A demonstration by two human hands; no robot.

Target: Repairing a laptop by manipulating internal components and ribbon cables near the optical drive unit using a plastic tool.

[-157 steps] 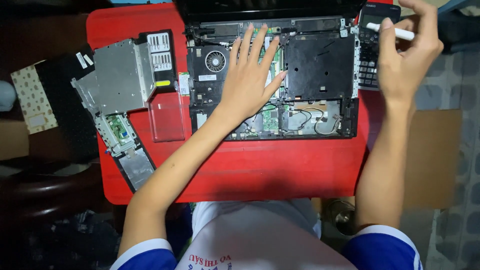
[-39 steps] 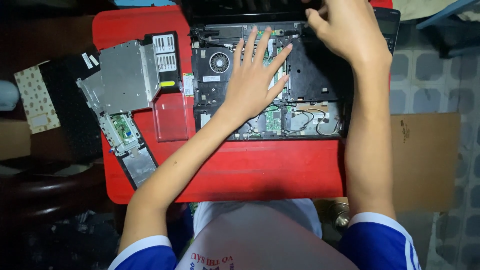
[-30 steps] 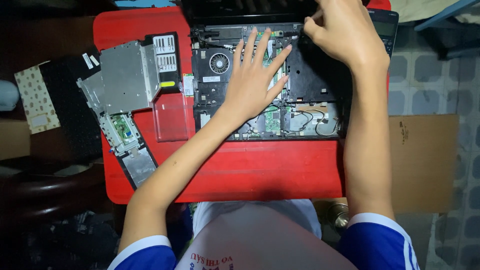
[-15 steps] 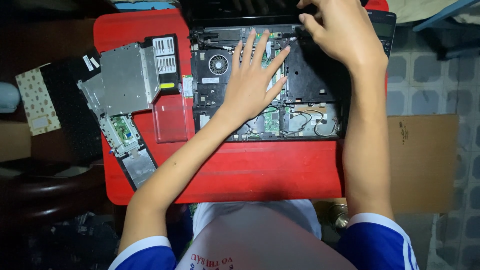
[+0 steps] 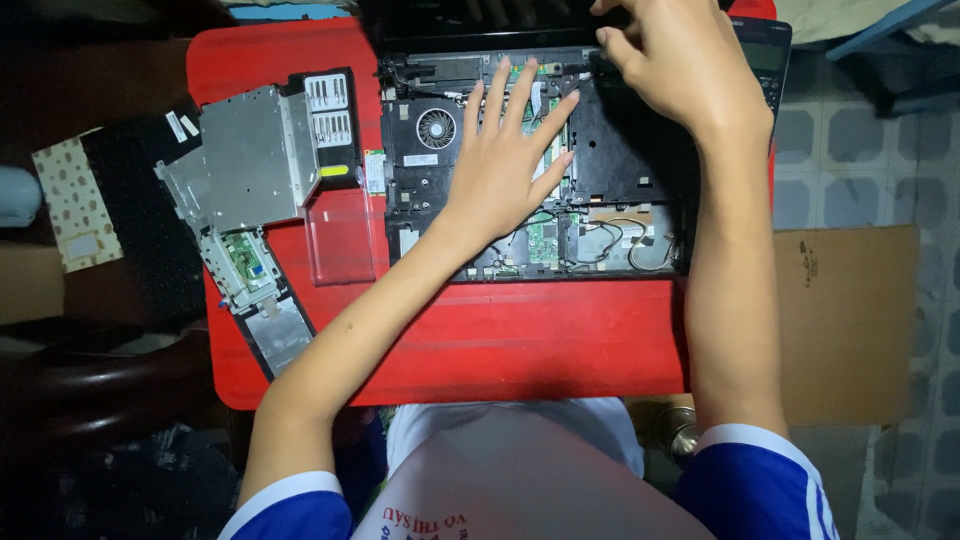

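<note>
An opened black laptop base (image 5: 620,160) lies on a red table (image 5: 500,340), showing its round fan (image 5: 437,128), green boards and loose wires. My left hand (image 5: 510,165) rests flat on the middle of the base with its fingers spread. My right hand (image 5: 680,70) is at the base's upper edge, fingers curled down onto the top corner of a black cover panel. Whatever those fingertips pinch is hidden.
Left of the laptop lie a silver metal drive (image 5: 250,160), a black labelled part (image 5: 330,120), a small green board (image 5: 245,255) and a clear plastic piece (image 5: 340,235). A black keyboard (image 5: 140,220) overhangs the left edge. Brown cardboard (image 5: 850,320) covers the tiled floor at right.
Five seconds ago my right hand held a white tool off to the right; it has since come to the laptop's top edge and crept slightly up. My left hand has stayed put.
</note>
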